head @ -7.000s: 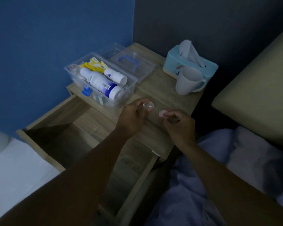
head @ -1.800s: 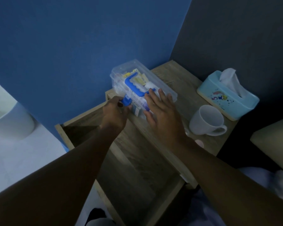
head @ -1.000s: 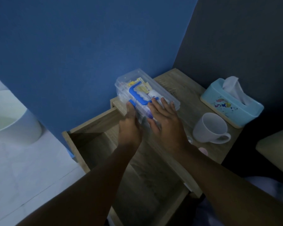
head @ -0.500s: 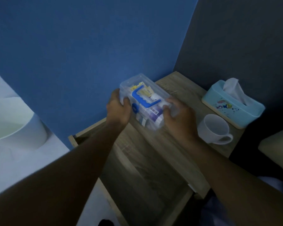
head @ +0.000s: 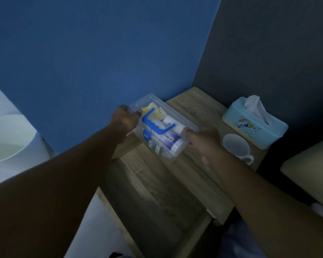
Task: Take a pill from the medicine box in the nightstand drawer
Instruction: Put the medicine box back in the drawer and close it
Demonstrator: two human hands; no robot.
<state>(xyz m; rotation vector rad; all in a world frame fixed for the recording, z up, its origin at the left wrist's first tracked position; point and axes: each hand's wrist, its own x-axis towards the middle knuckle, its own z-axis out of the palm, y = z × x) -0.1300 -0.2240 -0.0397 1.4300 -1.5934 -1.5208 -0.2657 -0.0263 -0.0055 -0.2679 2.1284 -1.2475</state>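
Both hands are clamped on the medicine box (head: 161, 130) now, my left hand (head: 124, 119) wrapped round the far short end, my right hand (head: 203, 141) pinching the near one. It's up off the nightstand (head: 196, 105), lid shut, hanging over the back of the open drawer (head: 157, 198).

Risk here, as I judge it: the clear plastic is slick and I'm only holding it by the ends, so a loose squeeze could let it slip and drop. The near end also dips lower than the far one, and the bottles inside could roll that way and shift the weight. My right arm sits just beside the white mug (head: 236, 149), so a wide swing could knock it. The tissue box (head: 254, 125) stands farther off.

Its long axis runs from the blue wall (head: 101, 62) diagonally down toward me and to my right. Blue handle (head: 156, 122) faces up, lying along that same line.
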